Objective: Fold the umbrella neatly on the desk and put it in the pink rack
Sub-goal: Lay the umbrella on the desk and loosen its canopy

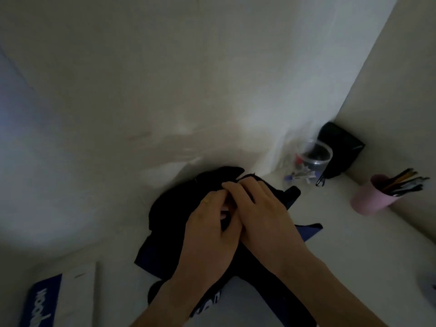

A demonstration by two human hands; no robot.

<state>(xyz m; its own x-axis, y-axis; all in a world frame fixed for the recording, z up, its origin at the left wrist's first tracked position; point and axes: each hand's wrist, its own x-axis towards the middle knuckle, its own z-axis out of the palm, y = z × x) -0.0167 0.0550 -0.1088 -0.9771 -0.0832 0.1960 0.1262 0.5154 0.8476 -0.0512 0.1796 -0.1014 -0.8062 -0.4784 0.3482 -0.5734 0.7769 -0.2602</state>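
While both hands press together on the dark umbrella (174,215), which lies bunched on the counter (342,244) near its back edge against the wall, we should gather the loose canopy flaps evenly around the shaft. Our left hand (207,234) curls closed over the fabric; our right hand (259,208) lies across it, fingers bent, pinching cloth. We'd smooth each pleat one way before wrapping. The pink rack isn't identifiable here; only a pink cup (370,197) stands by the right-hand wall.
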